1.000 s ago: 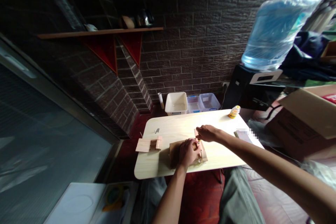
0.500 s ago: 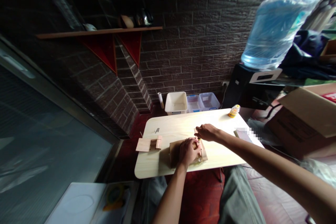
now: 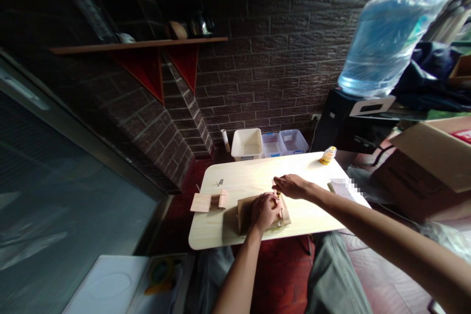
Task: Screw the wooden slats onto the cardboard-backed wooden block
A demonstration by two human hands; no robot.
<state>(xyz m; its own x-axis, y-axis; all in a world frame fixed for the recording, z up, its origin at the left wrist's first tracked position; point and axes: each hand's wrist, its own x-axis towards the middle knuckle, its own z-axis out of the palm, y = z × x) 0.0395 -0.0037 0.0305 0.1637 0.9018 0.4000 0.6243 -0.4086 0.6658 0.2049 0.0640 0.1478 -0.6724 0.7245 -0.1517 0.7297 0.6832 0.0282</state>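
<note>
My right hand (image 3: 290, 186) is closed over the top of a small screwdriver (image 3: 278, 194), whose yellow and black handle shows beneath the fingers. The screwdriver points down at a light wooden piece (image 3: 280, 213) lying on a brown cardboard box (image 3: 246, 211). Just left of it, my left hand (image 3: 265, 210) curls its fingers and thumb around the wooden piece, close to the screwdriver. Fingers cover most of the piece, and the screwdriver's tip is too small to make out.
The box lies on a pale wooden table (image 3: 250, 174). A wooden assembly (image 3: 208, 202) and small dark pieces (image 3: 220, 183) lie at the left. A yellow-based bottle (image 3: 328, 155) stands at the back right. Plastic bins (image 3: 246, 144) sit beyond the table.
My right hand has shifted and turned slightly over the screwdriver, and more of the yellow handle shows. My left hand stays in about the same place.
</note>
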